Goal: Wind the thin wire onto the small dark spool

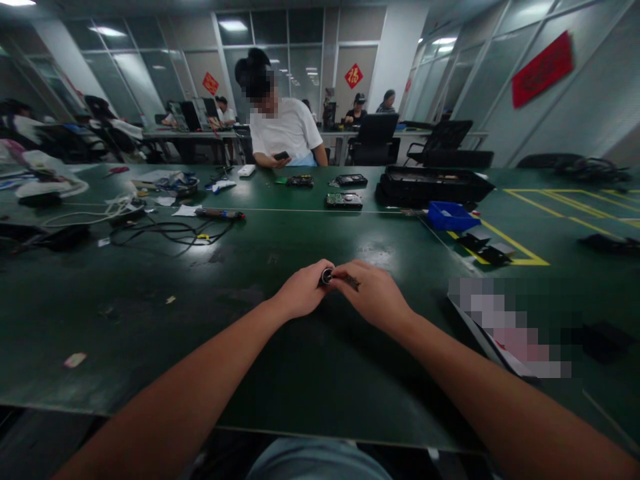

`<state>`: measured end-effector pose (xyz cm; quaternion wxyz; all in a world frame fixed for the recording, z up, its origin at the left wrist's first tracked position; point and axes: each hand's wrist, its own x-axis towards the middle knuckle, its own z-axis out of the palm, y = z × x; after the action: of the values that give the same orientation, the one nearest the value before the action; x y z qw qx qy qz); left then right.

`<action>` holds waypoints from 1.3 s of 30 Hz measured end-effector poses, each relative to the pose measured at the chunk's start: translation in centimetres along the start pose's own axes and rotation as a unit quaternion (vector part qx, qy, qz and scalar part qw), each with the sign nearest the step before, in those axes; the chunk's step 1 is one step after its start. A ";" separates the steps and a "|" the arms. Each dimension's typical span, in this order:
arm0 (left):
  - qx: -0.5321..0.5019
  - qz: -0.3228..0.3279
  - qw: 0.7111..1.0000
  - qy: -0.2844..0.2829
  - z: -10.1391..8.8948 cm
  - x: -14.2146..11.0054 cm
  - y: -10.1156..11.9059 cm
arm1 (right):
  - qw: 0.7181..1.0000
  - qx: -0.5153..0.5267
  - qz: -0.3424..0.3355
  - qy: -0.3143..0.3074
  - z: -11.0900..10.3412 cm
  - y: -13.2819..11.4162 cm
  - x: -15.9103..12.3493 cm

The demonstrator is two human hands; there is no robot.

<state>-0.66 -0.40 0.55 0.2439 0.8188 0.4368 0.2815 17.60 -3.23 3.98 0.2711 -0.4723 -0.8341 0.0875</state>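
Note:
Over the middle of the green table (280, 240), my left hand (301, 291) is closed around a small dark cylinder (327, 275) whose round end has a silver rim. My right hand (374, 293) meets it from the right, thumb and fingers pinched together at the rim. A narrow brownish strip (353, 283) pokes out among the right fingers; its kind is too small to make out. Most of the cylinder is hidden inside the left hand.
Hard drives (344, 199), a long black casing (433, 187) and a blue bin (451, 217) lie farther back. Black cables (173, 230) and a screwdriver-like tool (220, 214) are at left. A blurred-out flat item (505, 330) lies right. Across the table, a person (285, 127) holds a phone.

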 end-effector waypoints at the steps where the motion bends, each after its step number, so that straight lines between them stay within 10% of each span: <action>1: -0.007 0.006 1.000 -0.005 0.1 0.0 0.1 | 1.000 0.001 -0.006 0.004 0.0 0.1 0.0; 39: -0.053 -0.052 0.993 0.088 -0.4 0.3 -0.1 | 0.969 0.088 -0.026 0.231 -0.8 -1.1 -1.2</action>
<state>-0.80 -0.06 0.86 0.2617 0.7529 0.4829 0.3624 17.75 -4.88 4.65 0.4993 -0.4321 -0.7498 0.0424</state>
